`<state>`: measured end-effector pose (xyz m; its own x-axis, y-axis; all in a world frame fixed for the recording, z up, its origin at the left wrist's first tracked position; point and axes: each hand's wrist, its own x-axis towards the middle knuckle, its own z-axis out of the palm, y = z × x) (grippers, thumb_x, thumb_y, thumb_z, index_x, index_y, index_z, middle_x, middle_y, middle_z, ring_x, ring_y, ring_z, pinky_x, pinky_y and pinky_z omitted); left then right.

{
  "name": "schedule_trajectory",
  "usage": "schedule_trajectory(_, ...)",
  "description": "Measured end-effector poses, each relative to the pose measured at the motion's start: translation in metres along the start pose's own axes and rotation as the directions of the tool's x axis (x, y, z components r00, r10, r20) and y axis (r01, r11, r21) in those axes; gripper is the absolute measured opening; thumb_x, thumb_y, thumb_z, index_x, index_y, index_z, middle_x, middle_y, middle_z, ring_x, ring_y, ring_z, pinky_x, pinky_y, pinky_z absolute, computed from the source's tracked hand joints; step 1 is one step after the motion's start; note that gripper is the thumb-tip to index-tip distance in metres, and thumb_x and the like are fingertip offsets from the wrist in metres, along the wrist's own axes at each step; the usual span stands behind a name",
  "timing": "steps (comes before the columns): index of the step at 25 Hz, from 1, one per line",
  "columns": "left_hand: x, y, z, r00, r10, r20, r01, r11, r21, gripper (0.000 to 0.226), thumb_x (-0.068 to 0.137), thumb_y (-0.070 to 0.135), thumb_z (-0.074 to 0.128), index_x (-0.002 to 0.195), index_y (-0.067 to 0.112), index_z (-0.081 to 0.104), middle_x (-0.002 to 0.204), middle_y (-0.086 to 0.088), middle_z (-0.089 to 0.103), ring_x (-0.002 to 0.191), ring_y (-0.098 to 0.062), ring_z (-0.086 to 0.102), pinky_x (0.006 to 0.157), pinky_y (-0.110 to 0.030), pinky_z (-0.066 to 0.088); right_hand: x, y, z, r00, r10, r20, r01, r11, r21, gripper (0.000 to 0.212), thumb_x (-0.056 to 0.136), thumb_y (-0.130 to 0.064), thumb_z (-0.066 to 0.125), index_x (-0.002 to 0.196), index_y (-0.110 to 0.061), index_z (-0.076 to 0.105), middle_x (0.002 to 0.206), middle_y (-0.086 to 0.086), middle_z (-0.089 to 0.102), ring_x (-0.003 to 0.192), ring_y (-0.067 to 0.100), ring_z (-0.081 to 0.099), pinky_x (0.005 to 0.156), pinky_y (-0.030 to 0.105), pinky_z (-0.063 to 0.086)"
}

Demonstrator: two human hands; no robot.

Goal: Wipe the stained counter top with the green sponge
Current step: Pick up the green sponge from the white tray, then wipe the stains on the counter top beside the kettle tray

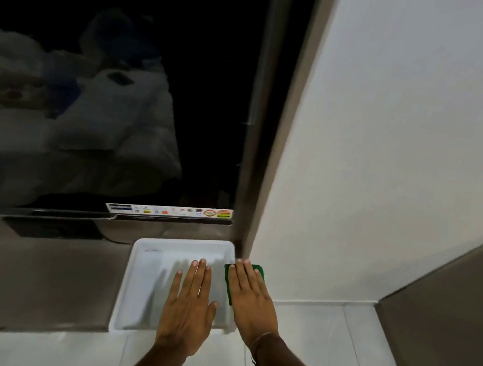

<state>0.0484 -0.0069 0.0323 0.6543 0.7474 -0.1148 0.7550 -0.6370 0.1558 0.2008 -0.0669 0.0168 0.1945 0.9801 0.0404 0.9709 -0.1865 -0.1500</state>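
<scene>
green sponge (229, 276) | flat, dark green | under right hand (249, 297)

A strip of stickers (170, 211) runs along the lower right edge of the television screen (108, 88), at the far side of the scene. It carries a dark blue panel at its left end, several small logos and coloured squares in the middle, and two round badges, one red and one yellow-orange, at its right end. The print on all of them is too small and blurred to read, so no word, brand or number can be made out. No other lettering shows.
</scene>
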Motion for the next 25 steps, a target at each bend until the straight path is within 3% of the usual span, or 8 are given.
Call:
schedule_trajectory(4,-0.003,0.118,-0.009,0.982,0.186,0.028,-0.187,0.982,0.012,0.094,0.101,0.056,-0.012,0.152,0.000,0.044,0.161,-0.021,0.038,0.147,-0.042,0.038,0.119,-0.047,-0.001,-0.084,0.096,-0.042,0.981,0.154,-0.122,-0.160,0.986,-0.045,0.073,0.091,0.003,0.058,0.155,-0.004,0.024,0.163,0.019,0.029,0.152,0.037,0.020,0.122,0.051,0.019)
schedule_trajectory(7,0.004,0.227,0.004,0.940,0.341,0.016,-0.341,0.935,0.101,0.107,0.077,0.060,-0.042,0.161,0.007,-0.005,0.168,-0.015,-0.013,0.158,-0.035,-0.005,0.114,-0.050,-0.021,-0.160,0.172,-0.062,0.939,0.254,-0.232,-0.272,0.961,-0.047,0.071,0.093,0.002,0.056,0.156,-0.005,0.024,0.164,0.018,0.027,0.152,0.037,0.020,0.122,0.051,0.016)
schedule_trajectory(9,0.007,0.295,0.012,0.905,0.419,0.076,-0.425,0.899,0.109,0.102,0.066,0.061,-0.049,0.153,0.012,-0.028,0.163,-0.011,-0.032,0.156,-0.033,-0.021,0.115,-0.052,-0.025,-0.205,0.217,-0.073,0.904,0.347,-0.248,-0.364,0.931,-0.022,0.070,0.092,0.000,0.060,0.154,-0.006,0.029,0.161,0.018,0.033,0.150,0.036,0.024,0.121,0.051,0.020)
schedule_trajectory(12,0.011,0.412,0.028,0.822,0.564,0.076,-0.569,0.809,0.151,0.085,0.085,0.064,-0.024,0.153,0.013,-0.031,0.163,-0.011,-0.034,0.154,-0.034,-0.024,0.126,-0.056,-0.012,-0.283,0.290,-0.095,0.818,0.508,-0.270,-0.530,0.848,-0.011,0.066,0.101,-0.002,0.045,0.158,-0.009,0.012,0.168,0.016,0.015,0.155,0.035,0.006,0.124,0.051,0.003)
schedule_trajectory(14,0.011,0.481,0.040,0.753,0.653,0.078,-0.656,0.738,0.159,0.081,0.093,0.067,-0.016,0.152,0.013,-0.032,0.164,-0.012,-0.031,0.151,-0.035,-0.029,0.122,-0.055,-0.020,-0.331,0.335,-0.111,0.739,0.621,-0.263,-0.644,0.765,-0.005,0.067,0.100,0.000,0.039,0.159,-0.010,0.008,0.169,0.015,0.011,0.155,0.035,0.000,0.125,0.050,-0.001)
schedule_trajectory(16,0.012,0.542,0.048,0.661,0.750,0.025,-0.745,0.652,0.141,0.080,0.098,0.063,-0.006,0.158,0.012,-0.019,0.169,-0.013,-0.020,0.149,-0.033,-0.028,0.116,-0.052,-0.027,-0.374,0.375,-0.126,0.651,0.708,-0.273,-0.740,0.673,-0.021,0.071,0.097,0.006,0.038,0.159,-0.010,0.007,0.169,0.014,0.010,0.155,0.036,-0.002,0.126,0.049,0.000)
schedule_trajectory(20,0.025,0.657,0.060,0.471,0.882,0.019,-0.879,0.467,0.093,0.078,0.108,0.053,0.028,0.163,0.008,-0.005,0.173,-0.016,-0.008,0.155,-0.032,-0.020,0.126,-0.056,-0.010,-0.448,0.450,-0.147,0.462,0.831,-0.311,-0.878,0.478,-0.027,0.081,0.087,0.015,0.039,0.159,-0.009,0.009,0.168,0.015,0.013,0.155,0.038,0.001,0.126,0.050,0.005)
schedule_trajectory(25,0.054,0.803,0.066,0.285,0.958,0.029,-0.958,0.284,0.032,0.077,0.108,0.047,0.034,0.164,0.007,-0.001,0.175,-0.015,-0.001,0.159,-0.030,-0.009,0.128,-0.058,0.008,-0.511,0.538,-0.167,0.234,0.921,-0.313,-0.972,0.232,-0.044,0.077,0.088,0.014,0.048,0.157,-0.009,0.023,0.164,0.015,0.028,0.152,0.043,0.014,0.123,0.053,0.022)
